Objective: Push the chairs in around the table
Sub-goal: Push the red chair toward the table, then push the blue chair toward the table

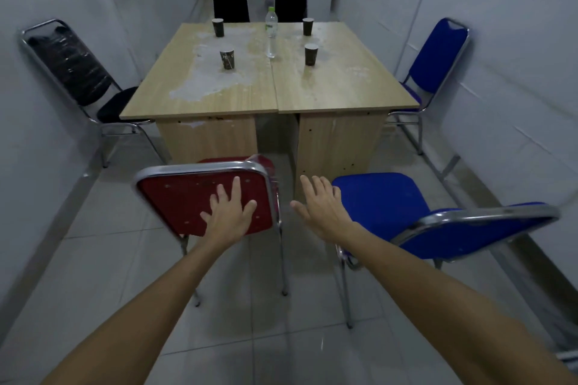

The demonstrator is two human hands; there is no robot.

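Far left: black chair (78, 72) stands along the left wall, seat partly under the tabletop (269, 84) edge, backrest wrapped in clear film. Near left: red chair (187, 197) faces the table, seat front close to the wooden panel below the tabletop, legs on the tiled floor (93, 259). Left hand (226, 212) lies flat on the rear of the red backrest, fingers (236, 187) spread apart, palm in contact, nothing gripped.

Centre: tabletop made of two wood-grain halves butted together, whitish stains on the left half. Four dark paper cups (226, 59) and one clear water bottle (271, 33) stand upright on it. Two black chairs (230, 3) sit at the far end, backs upright, close to the tabletop.

Right of centre: right hand (319, 206) hovers in the gap between red chair and near blue chair (406, 212), fingers apart, touching neither. The near blue chair is angled, well out from the table. Far right: second blue chair (434, 62) beside the tabletop's right edge.
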